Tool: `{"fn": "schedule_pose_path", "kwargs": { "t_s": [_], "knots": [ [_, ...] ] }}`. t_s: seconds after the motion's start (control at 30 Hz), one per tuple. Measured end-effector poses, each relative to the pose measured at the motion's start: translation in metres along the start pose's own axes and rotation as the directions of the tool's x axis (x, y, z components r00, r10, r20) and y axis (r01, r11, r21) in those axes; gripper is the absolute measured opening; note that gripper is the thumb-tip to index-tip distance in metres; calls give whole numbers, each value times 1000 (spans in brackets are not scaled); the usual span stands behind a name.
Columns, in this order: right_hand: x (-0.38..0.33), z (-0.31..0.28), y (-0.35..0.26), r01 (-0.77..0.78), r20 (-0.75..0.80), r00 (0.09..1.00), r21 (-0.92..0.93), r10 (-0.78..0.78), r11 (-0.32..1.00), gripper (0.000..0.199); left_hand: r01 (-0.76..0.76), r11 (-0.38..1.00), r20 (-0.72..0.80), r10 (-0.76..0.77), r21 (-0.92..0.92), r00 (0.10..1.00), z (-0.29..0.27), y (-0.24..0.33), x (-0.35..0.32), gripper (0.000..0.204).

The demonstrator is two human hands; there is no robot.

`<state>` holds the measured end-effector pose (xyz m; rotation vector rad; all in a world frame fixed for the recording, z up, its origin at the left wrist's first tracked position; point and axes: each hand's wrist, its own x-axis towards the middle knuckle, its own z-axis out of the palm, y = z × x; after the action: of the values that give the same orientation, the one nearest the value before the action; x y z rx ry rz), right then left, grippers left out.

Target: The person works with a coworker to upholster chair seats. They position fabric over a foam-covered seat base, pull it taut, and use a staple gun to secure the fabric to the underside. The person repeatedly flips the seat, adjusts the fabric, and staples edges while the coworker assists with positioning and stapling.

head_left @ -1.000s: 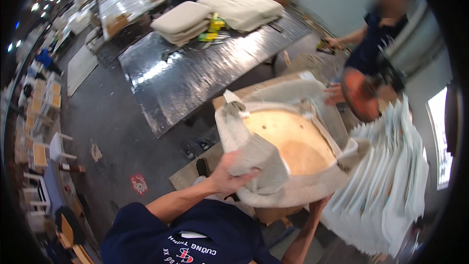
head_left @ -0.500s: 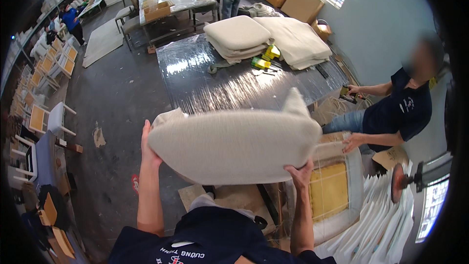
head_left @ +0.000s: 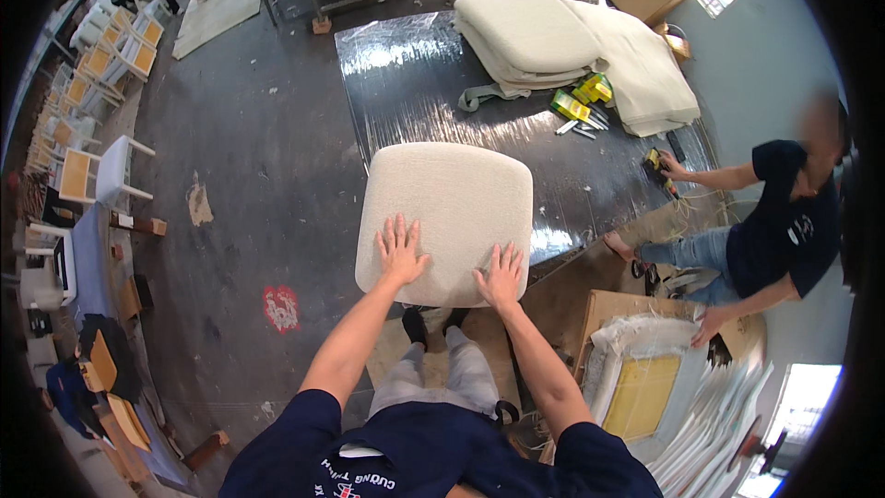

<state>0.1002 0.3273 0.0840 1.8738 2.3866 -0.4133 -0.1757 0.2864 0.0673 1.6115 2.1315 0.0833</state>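
Note:
A cream fabric-covered seat cushion (head_left: 452,194) lies face up at the near edge of the plastic-covered table (head_left: 406,83). My left hand (head_left: 400,254) rests on the left part of its top, fingers spread and palm down. On the right part, close to the near corner, my right hand (head_left: 501,277) lies open too, its fingers stretched forward. Neither hand grips the cushion. Its underside is out of sight.
Farther back on the table sit stacked cream cushions (head_left: 530,28), folded cream fabric (head_left: 645,74) and yellow-green boxes (head_left: 572,106). At the right, a co-worker holds a black-and-yellow hand tool (head_left: 656,169) and touches a frame with a yellow panel (head_left: 641,397). Chairs (head_left: 115,171) line the left.
The cushion, held up on edge between both hands before, now lies flat on the table. My hands have moved from its sides onto its top and opened. The view has tilted down.

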Motion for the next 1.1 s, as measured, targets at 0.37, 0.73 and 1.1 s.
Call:
{"fn": "schedule_pose_path", "kwargs": {
  "t_s": [0.37,0.73,1.1],
  "knots": [
    [257,-7,-10,132,-170,975,-61,-140,989,68,227,973,-255,-232,-50,939,42,31,60,84],
    [293,35,-247,771,-78,637,67,-767,634,48,218,975,-352,-214,-28,911,56,27,72,77],
    [294,20,-171,624,-270,762,61,-589,779,60,62,931,-512,-252,-359,821,-23,-69,193,58]
  ]
}}
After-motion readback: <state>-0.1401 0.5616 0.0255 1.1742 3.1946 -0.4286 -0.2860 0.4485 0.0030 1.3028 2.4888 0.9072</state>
